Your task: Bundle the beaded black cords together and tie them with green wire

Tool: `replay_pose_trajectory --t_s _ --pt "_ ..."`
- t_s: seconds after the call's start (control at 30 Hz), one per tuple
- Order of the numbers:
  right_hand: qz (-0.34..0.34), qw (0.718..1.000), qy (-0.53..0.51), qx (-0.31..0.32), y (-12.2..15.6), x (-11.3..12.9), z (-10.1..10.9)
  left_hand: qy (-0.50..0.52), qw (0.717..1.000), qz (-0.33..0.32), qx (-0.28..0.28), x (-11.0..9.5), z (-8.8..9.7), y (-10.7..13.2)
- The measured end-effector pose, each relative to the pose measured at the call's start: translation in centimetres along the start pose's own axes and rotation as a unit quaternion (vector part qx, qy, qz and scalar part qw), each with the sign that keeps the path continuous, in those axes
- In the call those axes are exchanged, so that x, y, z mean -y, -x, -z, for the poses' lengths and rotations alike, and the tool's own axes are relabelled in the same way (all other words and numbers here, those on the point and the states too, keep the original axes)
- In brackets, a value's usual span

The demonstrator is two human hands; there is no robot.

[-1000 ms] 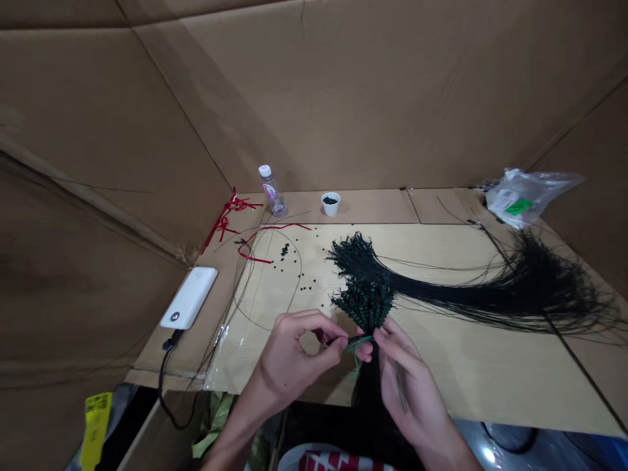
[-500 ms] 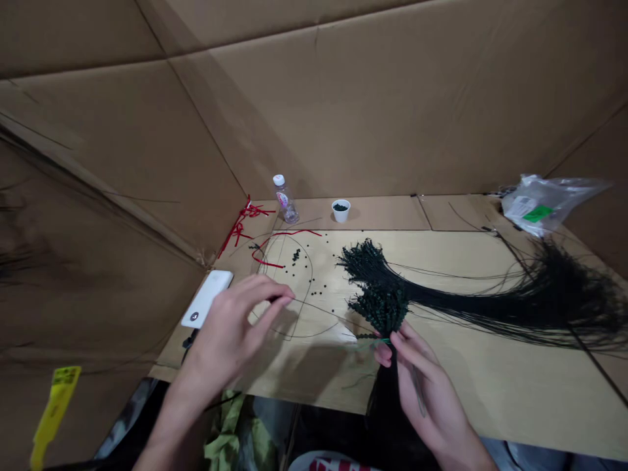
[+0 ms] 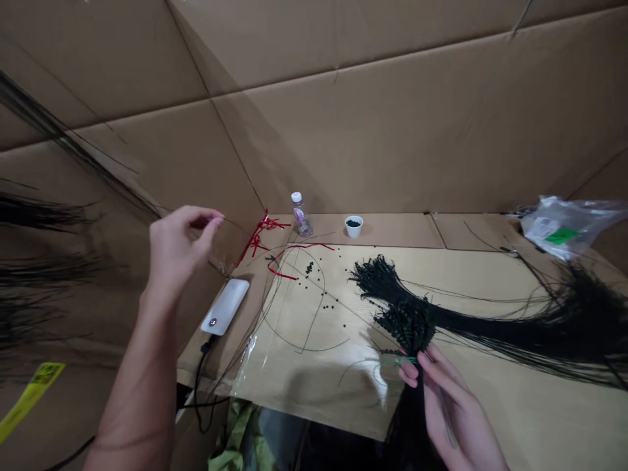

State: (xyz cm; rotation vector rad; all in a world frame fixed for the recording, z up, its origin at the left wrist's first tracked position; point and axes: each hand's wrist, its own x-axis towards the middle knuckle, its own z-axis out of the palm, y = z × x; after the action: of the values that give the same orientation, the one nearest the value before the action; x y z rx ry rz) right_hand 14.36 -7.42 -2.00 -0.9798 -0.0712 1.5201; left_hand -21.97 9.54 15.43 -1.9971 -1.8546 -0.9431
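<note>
Beaded strand bundle (image 3: pixel 409 324): black-green, lower right of center, held off vertical-ish. Knobbly beaded head flares up and left; straight dark tails hang to bottom edge. Green tie (image 3: pixel 407 359) at the neck, loose ends out left. Thin dark thread (image 3: pixel 353 309): pulled fairly straight, diagonal, bundle area to left of center.

Capped bottle (image 3: pixel 303 221), white power bank (image 3: pixel 226 306).

Rough, matt dark bundle (image 3: pixel 409 324); glossy, crinkled clear plastic bag (image 3: pixel 564 226).
</note>
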Motion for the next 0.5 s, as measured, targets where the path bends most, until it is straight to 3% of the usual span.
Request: replay_pose_trajectory --t_s 0.13,0.37,0.5 --pt "-0.004 1.000 0.010 -0.006 0.1 0.3 -0.2 -0.028 0.997 0.010 -0.071 1.3 0.2 -2.7" --pt "0.002 0.999 0.018 0.032 0.1 0.1 -0.1 -0.067 0.989 0.043 -0.129 2.6 -0.6 -8.6" --pt "0.013 0.999 0.024 0.041 0.3 0.1 -0.1 -0.094 0.983 0.054 -0.150 2.4 0.7 -10.8"
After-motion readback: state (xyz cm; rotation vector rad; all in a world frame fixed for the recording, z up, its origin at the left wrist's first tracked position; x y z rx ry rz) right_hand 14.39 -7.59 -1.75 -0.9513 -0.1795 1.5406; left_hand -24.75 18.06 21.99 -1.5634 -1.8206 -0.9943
